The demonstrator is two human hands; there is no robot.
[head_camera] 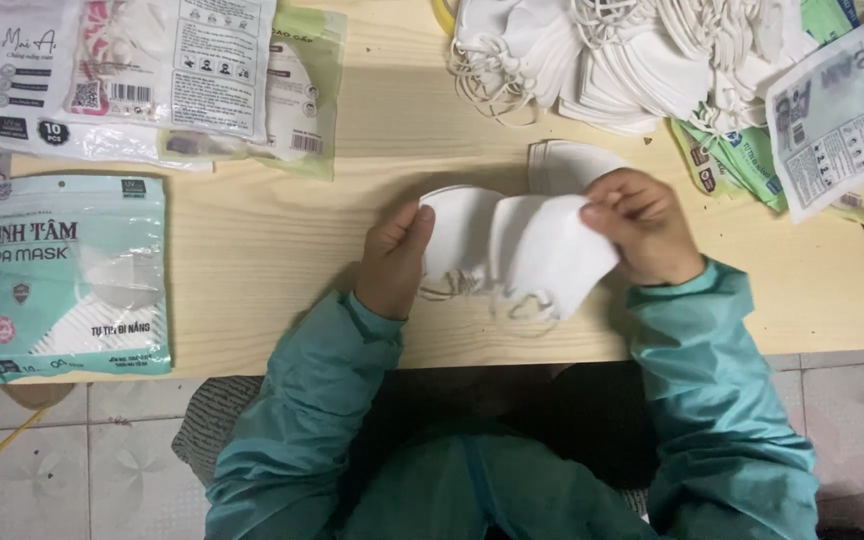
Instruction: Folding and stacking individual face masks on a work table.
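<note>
Over the near middle of the wooden surface (282,250), the left hand (395,260) and right hand (642,228) each pinch an end of white face masks (522,245), seemingly mid-stacking, so squaring their edges appears next, with the mask pile (642,60) far right.

Both hands gripped a small stack of white face masks (517,245) over the pale wooden counter (252,250), the left hand (394,258) at its left edge, the right hand (642,225) pinching its right. A teal mask packet (74,275) lay at the left, a loose heap of white masks (632,55) at the far right.
</note>
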